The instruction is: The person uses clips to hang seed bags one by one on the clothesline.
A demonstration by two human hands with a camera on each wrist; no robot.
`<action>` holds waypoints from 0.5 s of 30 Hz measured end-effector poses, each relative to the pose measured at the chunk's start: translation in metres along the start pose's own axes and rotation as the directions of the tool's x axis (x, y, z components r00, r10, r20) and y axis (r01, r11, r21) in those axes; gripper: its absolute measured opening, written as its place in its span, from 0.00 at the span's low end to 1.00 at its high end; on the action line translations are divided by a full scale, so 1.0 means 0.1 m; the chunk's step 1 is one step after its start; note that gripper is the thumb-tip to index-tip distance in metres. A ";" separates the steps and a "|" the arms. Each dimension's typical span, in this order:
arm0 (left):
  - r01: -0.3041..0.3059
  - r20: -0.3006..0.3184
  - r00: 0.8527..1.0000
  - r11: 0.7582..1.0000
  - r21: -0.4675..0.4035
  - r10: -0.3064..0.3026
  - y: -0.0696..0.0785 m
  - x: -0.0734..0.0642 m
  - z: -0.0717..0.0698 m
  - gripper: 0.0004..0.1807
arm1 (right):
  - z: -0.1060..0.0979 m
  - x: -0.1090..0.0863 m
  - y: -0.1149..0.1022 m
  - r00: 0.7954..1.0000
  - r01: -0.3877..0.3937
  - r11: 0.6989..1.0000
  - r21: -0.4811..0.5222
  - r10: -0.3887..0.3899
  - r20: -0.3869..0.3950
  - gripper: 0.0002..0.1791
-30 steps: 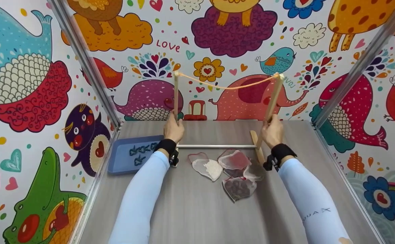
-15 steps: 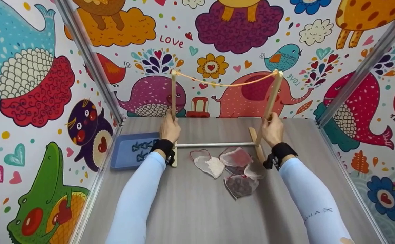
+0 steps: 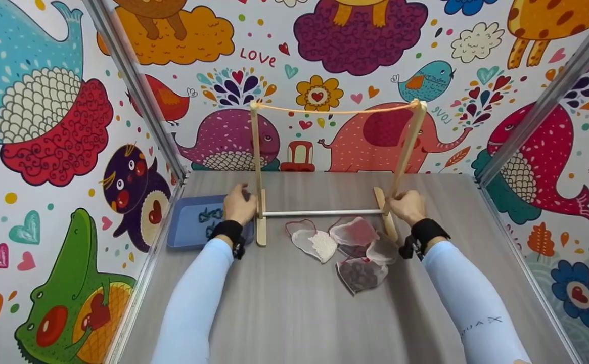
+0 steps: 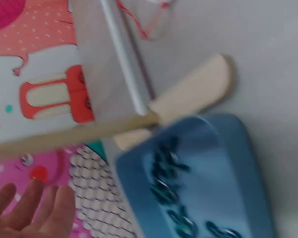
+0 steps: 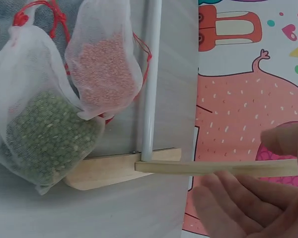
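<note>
A wooden stand rests on the table, its left post (image 3: 256, 151) and right post (image 3: 406, 151) upright on flat wooden feet. An orange cord (image 3: 340, 112) runs between the post tops, and a white rod (image 3: 319, 213) joins the bases. My left hand (image 3: 239, 205) is off its post, fingers spread, above the blue tray (image 3: 180, 222). Low beside the right post is my right hand (image 3: 408, 206); in the right wrist view its thumb and fingers stand apart on either side of the wooden post (image 5: 188, 167).
Several mesh drawstring bags lie in front of the rod, among them a bag with white contents (image 3: 321, 246), a reddish-grain bag (image 3: 357, 231) and a green-grain bag (image 5: 52, 139). Dark green clip-like pieces (image 4: 166, 163) lie in the tray. Patterned walls (image 3: 319, 60) enclose the table.
Both hands gripped the posts earlier and have slid down. The left hand has let go and moved left; the right has loosened near the base. The cord has drawn straighter as the posts spread.
</note>
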State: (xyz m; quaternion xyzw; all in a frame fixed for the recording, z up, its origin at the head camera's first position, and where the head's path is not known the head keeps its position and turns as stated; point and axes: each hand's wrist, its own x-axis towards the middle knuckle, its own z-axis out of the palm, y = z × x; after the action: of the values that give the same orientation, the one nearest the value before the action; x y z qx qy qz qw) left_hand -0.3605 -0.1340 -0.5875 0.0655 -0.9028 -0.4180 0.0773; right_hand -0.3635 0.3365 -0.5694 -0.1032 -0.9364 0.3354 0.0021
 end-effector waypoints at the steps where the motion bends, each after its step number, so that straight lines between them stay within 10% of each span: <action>1: 0.020 0.007 1.000 0.999 0.031 -0.020 -0.08 0.00 -0.04 0.27 | 0.01 0.00 0.01 1.000 -0.003 1.000 -0.003 0.003 0.016 0.24; 8: 0.083 0.072 0.991 0.944 0.320 -0.112 -0.70 -0.04 -0.25 0.28 | 0.08 -0.06 0.07 0.997 0.014 0.999 -0.040 -0.011 0.074 0.25; 15: 0.151 0.067 0.979 0.914 0.377 -0.190 -0.99 -0.10 -0.29 0.22 | 0.16 -0.12 0.05 0.992 -0.022 0.999 -0.035 0.026 0.123 0.27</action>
State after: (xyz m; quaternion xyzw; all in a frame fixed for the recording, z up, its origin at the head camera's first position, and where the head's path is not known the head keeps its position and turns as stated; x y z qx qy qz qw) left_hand -0.3399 -0.2174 -0.6454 0.1359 -0.9588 -0.2485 -0.0196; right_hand -0.3519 0.3279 -0.5842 -0.0937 -0.9388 0.3256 -0.0617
